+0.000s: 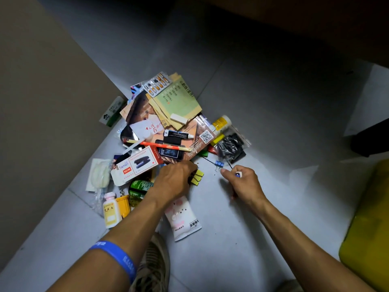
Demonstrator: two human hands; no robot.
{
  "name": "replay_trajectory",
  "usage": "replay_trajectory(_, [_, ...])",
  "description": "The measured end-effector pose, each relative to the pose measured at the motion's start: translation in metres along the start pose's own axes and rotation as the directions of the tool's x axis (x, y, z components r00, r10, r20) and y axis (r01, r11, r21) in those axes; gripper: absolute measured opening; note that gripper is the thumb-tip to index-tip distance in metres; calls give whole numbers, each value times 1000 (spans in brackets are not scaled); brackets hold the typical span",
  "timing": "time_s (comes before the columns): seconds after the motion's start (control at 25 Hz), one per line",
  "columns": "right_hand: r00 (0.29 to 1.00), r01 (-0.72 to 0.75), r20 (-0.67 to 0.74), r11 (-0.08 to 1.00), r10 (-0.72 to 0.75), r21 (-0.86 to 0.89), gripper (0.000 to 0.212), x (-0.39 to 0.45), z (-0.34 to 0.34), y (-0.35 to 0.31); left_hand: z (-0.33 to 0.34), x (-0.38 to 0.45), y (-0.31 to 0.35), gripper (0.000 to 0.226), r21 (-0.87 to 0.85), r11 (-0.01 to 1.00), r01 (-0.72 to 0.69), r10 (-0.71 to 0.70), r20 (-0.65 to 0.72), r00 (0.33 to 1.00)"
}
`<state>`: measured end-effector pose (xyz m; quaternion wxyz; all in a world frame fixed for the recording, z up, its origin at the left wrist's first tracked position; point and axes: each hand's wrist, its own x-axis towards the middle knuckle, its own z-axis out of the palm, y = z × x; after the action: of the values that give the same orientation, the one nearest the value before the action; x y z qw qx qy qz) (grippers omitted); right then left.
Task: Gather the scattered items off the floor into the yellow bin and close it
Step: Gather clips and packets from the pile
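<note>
Clutter everywhere on the grey floor (263, 218), so I'll use the stapler box (136, 165) as the anchor. Left of it sits a clear packet with something pale inside (100, 174), and further up-left a green and white carton (112, 111) lies against the wall. Below the stapler box there's a small white and yellow bottle (109, 209), a yellow box (123, 205) just beside it and a dark green can (139, 190). Above the box is the big heap: brown envelopes (179, 100), a pill strip (156, 84), a white eraser (178, 118) and a glossy magazine (202, 131), with a red pen (166, 146) lying across.

Just right of the stapler box the left hand (173, 179) is curled around some yellow and black clips (197, 177), with a blue wristband (117, 257) further down that arm. A white and pink pouch (183, 218) lies under that forearm. Further right, a blue binder clip (219, 164) is on the floor near the right hand (244, 182), which is clenched on a small blue and white thing (238, 174) I can't identify. A black plastic bag (230, 147) sits above that hand. Way off right of the box, at the frame edge, is the yellow bin (368, 239), well apart from the pile.
</note>
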<state>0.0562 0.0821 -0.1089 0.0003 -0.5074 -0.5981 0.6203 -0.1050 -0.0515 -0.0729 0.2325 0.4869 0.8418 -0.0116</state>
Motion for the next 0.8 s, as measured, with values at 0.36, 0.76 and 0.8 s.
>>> replay_trajectory(0.36, [857,472,273,451,-438,-758,22,9,11,-12,6,0,-9,35,37,996,-79,81,-58,995])
replay_trajectory(0.76, [973,-98,223,983,63,153,17,-9,10,13,26,-20,5,21,-154,988,-4,14,62,998])
replay_trajectory(0.8, [954,-197,277,932,111,306,8,-10,7,13,31,-24,10,20,-176,984,8,1,48,999])
